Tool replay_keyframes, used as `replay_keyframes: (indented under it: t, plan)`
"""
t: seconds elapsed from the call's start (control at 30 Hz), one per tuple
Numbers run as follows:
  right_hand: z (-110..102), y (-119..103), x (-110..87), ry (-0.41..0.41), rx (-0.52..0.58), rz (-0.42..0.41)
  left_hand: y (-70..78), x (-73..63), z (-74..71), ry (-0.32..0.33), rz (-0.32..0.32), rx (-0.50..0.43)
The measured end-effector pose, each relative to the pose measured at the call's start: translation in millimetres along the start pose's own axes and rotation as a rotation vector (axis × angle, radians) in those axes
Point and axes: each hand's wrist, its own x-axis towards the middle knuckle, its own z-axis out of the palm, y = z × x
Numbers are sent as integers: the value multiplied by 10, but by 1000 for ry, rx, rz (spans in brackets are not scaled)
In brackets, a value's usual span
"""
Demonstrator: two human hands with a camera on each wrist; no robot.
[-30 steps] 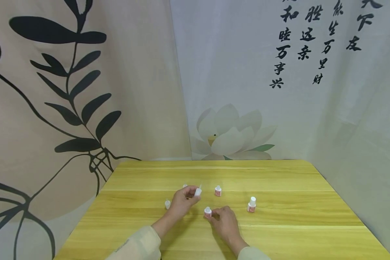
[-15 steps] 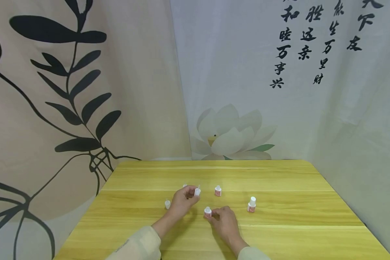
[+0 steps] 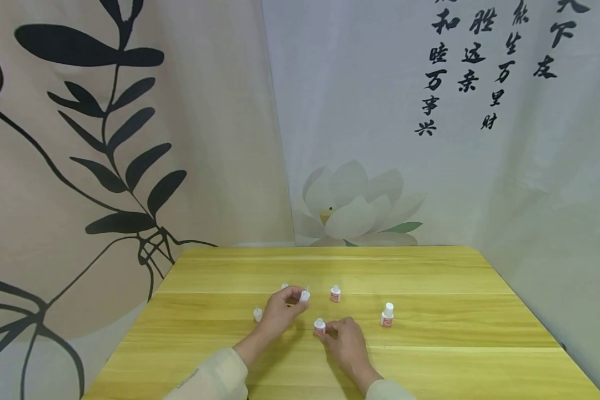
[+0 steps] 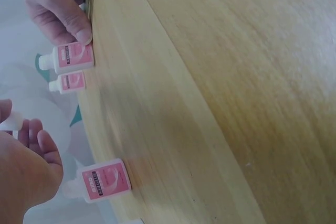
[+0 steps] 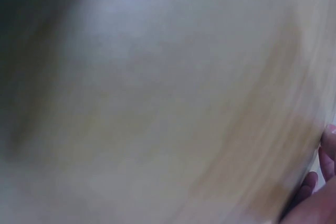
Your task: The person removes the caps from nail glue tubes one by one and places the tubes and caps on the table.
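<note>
Pink-labelled bottle [image 3: 319, 327] stood upright on counter [image 3: 445, 366], pinched at its side by right hand [image 3: 348, 343], small white piece [image 3: 305, 296] pinched by left hand [image 3: 280, 312], raised left of that bottle, taller bottle [image 3: 387, 315] set right of it.

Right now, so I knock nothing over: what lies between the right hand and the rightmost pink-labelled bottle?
In the head view, only bare wooden tabletop lies between the right hand and the rightmost pink-labelled bottle.
</note>
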Motion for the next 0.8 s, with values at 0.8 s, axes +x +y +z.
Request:
replay_keyframes:
  t: [0.8]
  plan:
    - [-5, 35, 21, -16, 8, 2, 7, 2, 13, 16, 40, -19]
